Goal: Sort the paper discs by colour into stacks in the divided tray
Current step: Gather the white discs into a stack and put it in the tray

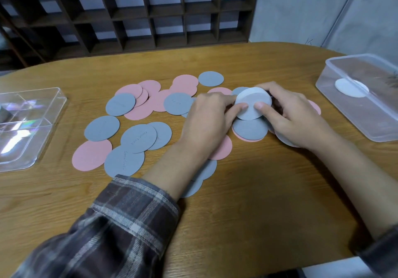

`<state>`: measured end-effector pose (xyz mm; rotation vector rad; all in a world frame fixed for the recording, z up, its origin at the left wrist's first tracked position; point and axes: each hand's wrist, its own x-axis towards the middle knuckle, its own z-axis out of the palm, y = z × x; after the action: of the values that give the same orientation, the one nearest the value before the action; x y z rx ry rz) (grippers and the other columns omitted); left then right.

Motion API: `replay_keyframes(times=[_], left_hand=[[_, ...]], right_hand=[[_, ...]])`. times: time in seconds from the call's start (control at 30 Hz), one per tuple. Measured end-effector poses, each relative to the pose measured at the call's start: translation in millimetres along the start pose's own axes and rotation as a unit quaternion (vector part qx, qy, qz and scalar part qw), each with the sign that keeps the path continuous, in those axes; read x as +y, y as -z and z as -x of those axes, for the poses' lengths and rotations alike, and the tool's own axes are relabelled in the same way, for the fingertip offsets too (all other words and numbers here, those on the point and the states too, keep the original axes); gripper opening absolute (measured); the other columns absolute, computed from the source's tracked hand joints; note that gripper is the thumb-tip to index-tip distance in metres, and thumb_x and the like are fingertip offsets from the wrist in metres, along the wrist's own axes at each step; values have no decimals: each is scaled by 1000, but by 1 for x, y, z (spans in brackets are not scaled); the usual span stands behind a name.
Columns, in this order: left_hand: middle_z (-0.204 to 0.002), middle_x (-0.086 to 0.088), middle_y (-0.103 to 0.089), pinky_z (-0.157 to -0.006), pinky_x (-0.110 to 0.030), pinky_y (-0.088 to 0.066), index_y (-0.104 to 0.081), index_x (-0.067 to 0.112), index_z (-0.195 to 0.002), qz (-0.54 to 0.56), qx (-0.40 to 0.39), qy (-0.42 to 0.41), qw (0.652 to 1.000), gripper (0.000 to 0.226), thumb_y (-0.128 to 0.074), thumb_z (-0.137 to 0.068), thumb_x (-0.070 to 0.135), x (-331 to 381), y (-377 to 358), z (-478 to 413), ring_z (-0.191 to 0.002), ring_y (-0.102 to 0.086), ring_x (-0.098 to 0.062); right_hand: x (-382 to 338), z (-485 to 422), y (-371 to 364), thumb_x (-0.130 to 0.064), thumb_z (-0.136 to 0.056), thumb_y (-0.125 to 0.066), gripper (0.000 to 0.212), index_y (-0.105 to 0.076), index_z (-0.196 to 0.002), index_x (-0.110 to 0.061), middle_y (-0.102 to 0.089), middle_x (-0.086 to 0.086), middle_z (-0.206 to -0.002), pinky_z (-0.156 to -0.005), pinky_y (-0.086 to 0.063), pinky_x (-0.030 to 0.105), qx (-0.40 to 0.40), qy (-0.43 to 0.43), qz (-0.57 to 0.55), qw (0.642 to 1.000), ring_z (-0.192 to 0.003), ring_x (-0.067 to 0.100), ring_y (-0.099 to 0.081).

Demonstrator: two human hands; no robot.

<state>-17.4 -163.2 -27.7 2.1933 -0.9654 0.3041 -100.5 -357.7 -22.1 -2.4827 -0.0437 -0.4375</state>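
Several pink discs (91, 155) and grey discs (101, 128) lie scattered and overlapping across the middle of the wooden table (258, 191). Both hands hold a small stack of white discs (252, 101), tilted up just above the table. My left hand (210, 118) pinches the stack's left edge and my right hand (295, 118) grips its right edge, thumbs on the front face. A clear divided tray (51, 114) sits at the far left. One more white disc (282, 141) lies partly hidden under my right hand.
A clear plastic tub (336, 66) stands at the right edge with a white disc (351, 88) inside. A dark wooden grid shelf (150, 15) runs behind the table. My plaid sleeve (120, 224) lies over the table's front.
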Motion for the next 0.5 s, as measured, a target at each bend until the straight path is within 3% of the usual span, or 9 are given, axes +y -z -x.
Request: replay_keyframes(times=[0.07, 0.17, 0.27, 0.33, 0.4, 0.5], left_hand=[[-77, -1, -69, -66, -45, -52, -79, 22, -104, -11, -1, 3, 1000, 32, -58, -101, 46, 4, 1, 2, -73, -60, -21], [-95, 3, -70, -71, -42, -55, -76, 19, -106, -10, 36, 2, 999, 33, -66, -97, 49, 12, 0, 4, -89, -64, -18], [-100, 6, -65, -76, -42, -55, -74, 19, -100, 10, -25, -60, 998, 24, -70, -94, 42, 21, -6, 8, -99, -61, -16], [-114, 4, -69, -87, -42, -53, -76, 18, -109, 20, -99, -142, 985, 24, -72, -95, 38, 25, -11, 13, -110, -62, -17], [-140, 0, -64, -104, -42, -47, -69, 18, -131, -7, -164, -206, 965, 40, -68, -98, 41, 27, -20, 17, -129, -57, -21], [-159, 4, -49, -120, -44, -34, -54, 24, -150, -49, -211, -221, 951, 54, -57, -103, 51, 30, -26, 21, -149, -41, -18]], right_hand=[[1, 1, 5, -26, -105, -57, 18, -61, -121, -29, -69, 1, -91, -68, -49, 25, 6, 5, -21, 1000, -79, 15, -63], [12, -1, 13, -32, -103, -57, 15, -61, -118, -33, -70, -4, -93, -74, -55, 48, 44, -13, -55, 997, -80, 23, -65], [26, -5, 21, -38, -100, -57, 18, -62, -117, -33, -67, -8, -96, -76, -53, 58, 95, -30, -91, 991, -77, 29, -60], [30, -7, 23, -35, -100, -58, 16, -63, -115, -30, -67, 1, -96, -69, -52, 57, 134, -48, -117, 983, -74, 39, -59], [31, -8, 23, -28, -102, -59, 15, -64, -116, -25, -67, 6, -98, -59, -53, 53, 164, -84, -149, 972, -68, 46, -61], [31, -8, 23, -24, -103, -59, 13, -64, -115, -22, -66, -1, -95, -49, -52, 47, 185, -111, -161, 963, -63, 48, -63]])
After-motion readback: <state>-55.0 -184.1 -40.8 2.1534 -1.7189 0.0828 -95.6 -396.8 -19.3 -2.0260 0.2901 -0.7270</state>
